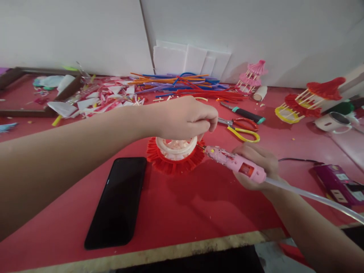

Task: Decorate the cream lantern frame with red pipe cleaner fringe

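Observation:
A round piece with a white ring (176,151) and a red pleated fringe (179,167) lies on the red table. My left hand (189,118) reaches over its far side, fingers curled and closed, their tips down by the ring's right edge. What they pinch, if anything, is hidden. My right hand (256,161) grips a pink hot glue gun (227,159) from the right. The gun's nozzle points left and meets the fringe just below my left fingertips. A clear glue stick (307,194) sticks out of the gun's back end.
A black phone (118,203) lies left of the fringed piece. Beyond my left hand are scissors (243,129), a cutter knife (246,113) and coloured pipe cleaners (182,83). Paper scraps (96,96) cover the back left. Tiered models (309,98), a mug (332,122) and a purple power strip (338,184) stand right.

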